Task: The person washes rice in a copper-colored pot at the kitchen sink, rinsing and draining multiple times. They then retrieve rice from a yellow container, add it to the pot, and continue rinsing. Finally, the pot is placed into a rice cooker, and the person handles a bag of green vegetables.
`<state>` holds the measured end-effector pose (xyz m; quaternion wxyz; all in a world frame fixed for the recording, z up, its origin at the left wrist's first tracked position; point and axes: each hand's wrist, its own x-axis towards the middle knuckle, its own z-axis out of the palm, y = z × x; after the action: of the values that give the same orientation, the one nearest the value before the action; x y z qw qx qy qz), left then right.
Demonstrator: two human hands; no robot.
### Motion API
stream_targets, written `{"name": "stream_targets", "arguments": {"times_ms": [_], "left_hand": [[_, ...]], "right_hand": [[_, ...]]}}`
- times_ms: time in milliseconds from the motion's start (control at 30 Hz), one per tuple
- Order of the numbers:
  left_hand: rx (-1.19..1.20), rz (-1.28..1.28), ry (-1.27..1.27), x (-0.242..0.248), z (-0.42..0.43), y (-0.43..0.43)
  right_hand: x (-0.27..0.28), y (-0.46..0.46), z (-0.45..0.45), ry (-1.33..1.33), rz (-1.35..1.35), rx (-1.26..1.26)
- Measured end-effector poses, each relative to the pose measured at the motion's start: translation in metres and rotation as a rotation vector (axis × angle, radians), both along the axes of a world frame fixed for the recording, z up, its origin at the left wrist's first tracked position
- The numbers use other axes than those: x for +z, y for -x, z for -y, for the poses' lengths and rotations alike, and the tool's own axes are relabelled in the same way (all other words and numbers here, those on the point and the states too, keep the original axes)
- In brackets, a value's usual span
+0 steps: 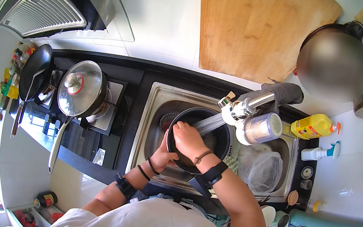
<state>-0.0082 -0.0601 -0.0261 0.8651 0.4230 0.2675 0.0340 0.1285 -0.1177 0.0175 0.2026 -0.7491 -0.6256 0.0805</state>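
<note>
A dark round pot is tilted in the left basin of a steel double sink. My left hand grips its near-left rim, with the thumb on the edge. My right hand reaches inside with its fingers curled by the left wall; what lies beneath them is hidden. Water streams into the pot from a faucet with a clear filter canister attached.
A clear plastic bag lies in the right basin. Yellow detergent and a spray bottle stand right of the sink. At left, a lidded pan sits on the stove, its handle jutting toward me. A wooden board leans behind.
</note>
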Motion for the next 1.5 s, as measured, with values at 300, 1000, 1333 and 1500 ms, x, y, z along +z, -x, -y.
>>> {"name": "stream_targets", "arguments": {"times_ms": [300, 1000, 1333, 1500], "left_hand": [[-0.032, 0.003, 0.022, -0.003, -0.008, 0.013], [0.105, -0.106, 0.182, -0.001, 0.014, 0.007], [0.082, -0.095, 0.157, 0.005, 0.007, 0.005], [0.121, -0.069, 0.106, -0.004, 0.01, 0.002]], "right_hand": [[-0.015, 0.008, 0.039, 0.658, -0.322, 0.301], [-0.084, -0.009, 0.006, 0.099, -0.466, -0.467], [-0.061, -0.034, 0.054, 0.413, 0.015, 0.0], [-0.065, -0.015, 0.051, 0.676, -0.165, -0.234]]}}
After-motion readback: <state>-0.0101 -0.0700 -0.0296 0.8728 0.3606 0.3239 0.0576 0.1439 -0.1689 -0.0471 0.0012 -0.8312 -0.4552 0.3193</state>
